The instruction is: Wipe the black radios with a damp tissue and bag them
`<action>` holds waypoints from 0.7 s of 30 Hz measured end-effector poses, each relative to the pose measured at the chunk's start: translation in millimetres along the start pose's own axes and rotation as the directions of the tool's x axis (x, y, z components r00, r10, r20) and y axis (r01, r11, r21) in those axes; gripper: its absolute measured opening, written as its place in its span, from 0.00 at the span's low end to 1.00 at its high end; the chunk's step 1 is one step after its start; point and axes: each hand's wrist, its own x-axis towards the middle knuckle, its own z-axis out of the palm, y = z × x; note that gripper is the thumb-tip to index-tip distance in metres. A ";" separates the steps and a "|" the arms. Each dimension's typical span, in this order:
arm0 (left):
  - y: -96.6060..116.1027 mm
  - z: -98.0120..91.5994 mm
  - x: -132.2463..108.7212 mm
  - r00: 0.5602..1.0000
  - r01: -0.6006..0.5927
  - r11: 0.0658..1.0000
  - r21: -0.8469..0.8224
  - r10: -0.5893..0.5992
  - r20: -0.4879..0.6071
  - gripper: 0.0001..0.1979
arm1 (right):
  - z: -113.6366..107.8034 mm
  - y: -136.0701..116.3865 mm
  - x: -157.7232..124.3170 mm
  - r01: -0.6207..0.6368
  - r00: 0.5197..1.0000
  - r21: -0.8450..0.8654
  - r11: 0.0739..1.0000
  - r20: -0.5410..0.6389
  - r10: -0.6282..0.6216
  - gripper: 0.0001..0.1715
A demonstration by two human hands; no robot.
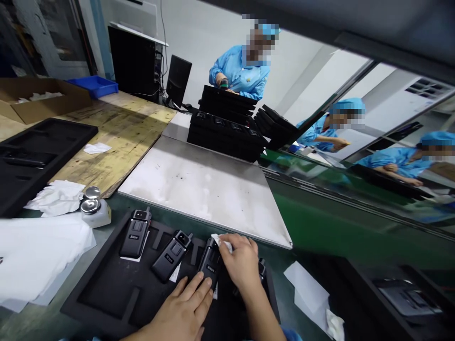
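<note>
A black foam tray (106, 293) lies at the near edge and holds three black handheld devices (135, 233) in a row. My left hand (183, 310) rests fingers out on the tray, its fingertips touching the lower end of the third device (209, 263). My right hand (240, 263) is closed on a small white wipe (223, 241) pressed against the top of that same device. A fourth device (262, 269) peeks out just right of my right wrist.
White wipes (35, 255) and a small dispenser bottle (93, 208) lie left. A grey metal plate (206, 189) sits ahead, stacked black trays (227, 128) behind it. A green conveyor (337, 222) runs right. Three workers in blue coats (241, 71) stand beyond. Another tray (401, 293) sits at right.
</note>
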 end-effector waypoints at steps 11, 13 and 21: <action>-2.3 9.7 -1.0 1.000 -0.006 1.000 -0.008 0.005 -0.029 0.35 | -1.3 7.7 8.4 0.014 0.999 0.118 0.993 0.050 -0.020 0.13; -2.3 9.4 -0.4 0.999 -0.020 1.000 -0.001 0.020 -0.035 0.35 | -3.1 12.9 4.5 -0.005 1.000 0.136 0.991 0.005 0.004 0.14; 0.3 0.3 2.0 1.000 0.000 1.000 0.014 0.000 -0.006 0.37 | 2.7 12.0 5.1 0.075 0.997 0.175 0.982 0.010 -0.078 0.11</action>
